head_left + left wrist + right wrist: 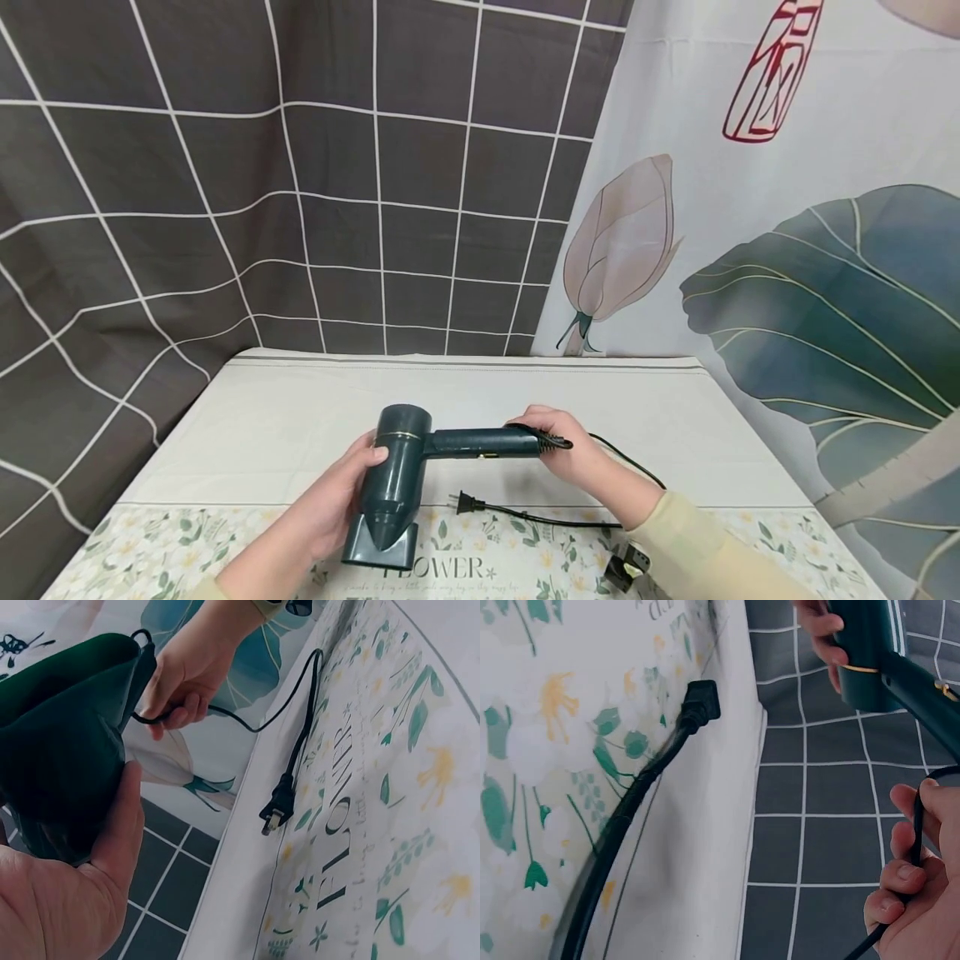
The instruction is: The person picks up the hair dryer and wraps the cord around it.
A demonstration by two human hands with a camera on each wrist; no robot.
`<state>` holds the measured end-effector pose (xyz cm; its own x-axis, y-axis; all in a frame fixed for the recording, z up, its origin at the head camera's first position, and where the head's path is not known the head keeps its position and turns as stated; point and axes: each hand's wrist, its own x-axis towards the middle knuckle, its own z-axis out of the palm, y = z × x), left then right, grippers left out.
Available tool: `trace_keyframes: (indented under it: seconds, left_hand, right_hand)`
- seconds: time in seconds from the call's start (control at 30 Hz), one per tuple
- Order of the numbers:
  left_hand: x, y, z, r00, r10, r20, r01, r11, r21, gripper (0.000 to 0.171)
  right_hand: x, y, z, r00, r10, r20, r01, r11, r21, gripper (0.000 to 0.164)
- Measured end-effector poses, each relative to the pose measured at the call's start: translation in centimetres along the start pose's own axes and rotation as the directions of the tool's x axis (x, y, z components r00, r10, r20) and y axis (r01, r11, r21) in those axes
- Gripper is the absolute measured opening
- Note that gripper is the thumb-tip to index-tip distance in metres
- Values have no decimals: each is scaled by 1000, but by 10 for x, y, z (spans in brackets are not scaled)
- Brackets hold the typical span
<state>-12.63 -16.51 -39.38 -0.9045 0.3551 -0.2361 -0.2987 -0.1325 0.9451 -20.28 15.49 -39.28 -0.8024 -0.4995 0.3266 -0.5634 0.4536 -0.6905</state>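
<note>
dk teal hairdryer (395, 479), blk plug (468, 502), floral cloth (187, 542), gry curtain (423, 162) w/ wht grid

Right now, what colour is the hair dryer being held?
Dark bluish green; the hair dryer shows best in the head view.

Hair dryer (864, 656) cropped in wrist views, small lettering (431, 587) blurred

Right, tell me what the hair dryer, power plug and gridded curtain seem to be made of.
Hair dryer: glossy dark teal with smooth highlights, probably hard plastic; the thin gold band could be metal or coated plastic.
Power plug: dull black body, likely moulded plastic or rubber; shiny prongs look metal.
Gridded curtain: apparently matte fabric, since its white lines bend with the folds.
</note>
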Motion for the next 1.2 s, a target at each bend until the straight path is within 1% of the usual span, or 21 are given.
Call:
trace_keyframes:
  seconds: [0.03, 0.13, 0.2, 0.27, 0.37, 0.43, 0.53, 0.6, 0.63, 0.7, 0.77, 0.8, 0.87, 1.03, 1.2]
  left_hand:
    - [0, 0, 1, 1000, 0, -7, 0, 1000, -5, 78]
    - [2, -1, 4, 1000, 1, -21, -2, 1000, -25, 77]
    - [2, -2, 5, 1000, 3, -28, -4, 999, -33, 77]
    - [2, -3, 7, 999, 1, -40, -3, 999, -43, 77]
    - [3, -4, 9, 998, -4, -69, 1, 998, -57, 77]
    - [4, -5, 11, 995, -7, -96, 1, 998, -61, 79]
    - [5, -5, 13, 990, -11, -138, 4, 998, -58, 82]
    - [5, -5, 14, 986, -13, -169, 4, 999, -53, 83]
    - [6, -5, 14, 982, -11, -186, 3, 999, -46, 83]
    - [7, -4, 13, 975, 4, -222, -8, 1000, -17, 85]
    - [7, -4, 13, 967, 18, -254, -16, 1000, 11, 85]
    - [8, -3, 12, 963, 24, -269, -18, 1000, 24, 86]
    - [9, -2, 12, 955, 35, -295, -21, 998, 51, 87]
    - [10, -2, 10, 945, 57, -323, -27, 995, 97, 89]
    - [11, -2, 9, 940, 73, -332, -25, 989, 146, 89]
  right_hand:
    - [-1, 1, 1, 1000, -17, -4, 17, 998, -53, 14]
    - [-2, 2, 2, 998, -55, -12, 52, 985, -163, 15]
    - [-3, 2, 3, 999, -43, -20, 38, 978, -206, 19]
    - [-4, 1, 5, 1000, 0, -27, -6, 976, -216, 18]
    - [-7, -3, 6, 995, 79, -55, -88, 976, -199, 8]
    - [-9, -5, 7, 991, 107, -74, -120, 973, -195, 3]
    - [-11, -6, 9, 989, 119, -86, -135, 968, -213, 8]
    - [-11, -5, 10, 989, 121, -81, -137, 963, -231, 19]
    - [-12, -4, 10, 990, 120, -78, -135, 962, -236, 21]
    - [-12, -4, 11, 992, 109, -67, -123, 959, -257, 22]
    - [-14, -4, 11, 995, 90, -52, -101, 955, -280, 20]
    - [-14, -4, 11, 996, 74, -46, -84, 952, -293, 17]
    - [-16, -5, 11, 999, 36, -31, -45, 944, -328, 17]
    - [-19, -6, 10, 998, -61, -11, 52, 913, -404, 19]
    - [-22, -9, 8, 995, -102, 6, 93, 880, -466, 18]
